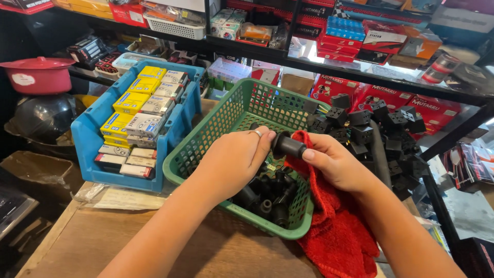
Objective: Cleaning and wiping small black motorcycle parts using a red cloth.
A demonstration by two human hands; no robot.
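1. A short black cylindrical part [288, 145] is held above the green basket [226, 121], just over its near half, with both hands on it.
2. The left hand [234, 159] has its fingers curled shut round the part's left end; a ring shows on one finger.
3. The right hand [337, 164] pinches the part's right end through a red cloth [334, 226], thumb on top, fingers closed beneath; the cloth hangs down over the basket's rim onto the wooden surface [103, 242].
4. Judging by the cloth against the part, the wiping of this piece looks to be under way and not finished.
5. Many similar black parts [267, 198] lie in the basket bottom, so much of the lot seems left; whether any of them are already wiped I cannot tell from this view.
6. To the right, a heap of black cube-shaped parts [370, 126] sits beside the basket, untouched by either hand.
7. To the left stands a blue bin [85, 139] packed with small yellow and grey boxes [136, 110], well apart from the hands.
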